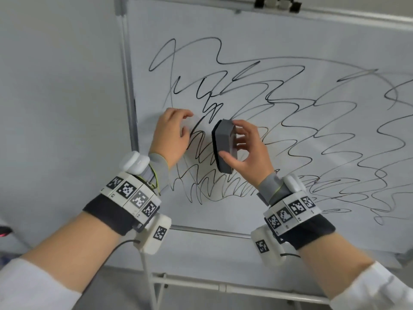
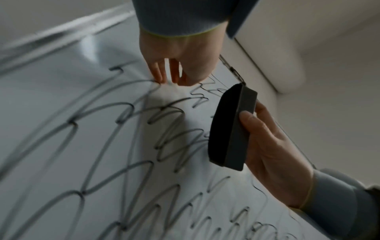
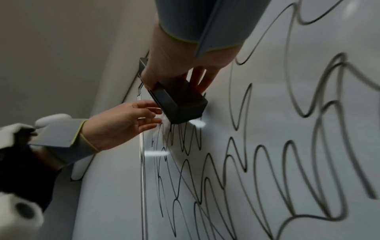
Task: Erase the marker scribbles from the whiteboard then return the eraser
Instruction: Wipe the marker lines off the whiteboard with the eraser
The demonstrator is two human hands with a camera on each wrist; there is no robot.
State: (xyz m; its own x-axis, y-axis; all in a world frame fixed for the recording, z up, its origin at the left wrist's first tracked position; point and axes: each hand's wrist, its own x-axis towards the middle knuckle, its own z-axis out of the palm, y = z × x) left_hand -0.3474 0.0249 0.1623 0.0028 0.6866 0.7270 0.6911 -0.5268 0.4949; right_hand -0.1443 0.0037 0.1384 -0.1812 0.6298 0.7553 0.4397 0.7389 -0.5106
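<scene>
R hand fingers grasp eraser by its sides, just off whiteboard; L hand fingers relaxed, tips on board.

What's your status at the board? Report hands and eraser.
Right hand grips eraser, pad turned sideways. Left hand empty, fingertips at the whiteboard. Scribbles unerased. Nothing in the way.

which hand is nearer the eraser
Right. The right hand grips the eraser between thumb and fingers. The left hand sits beside it to the left, apart from it, its fingers against the whiteboard.
</scene>
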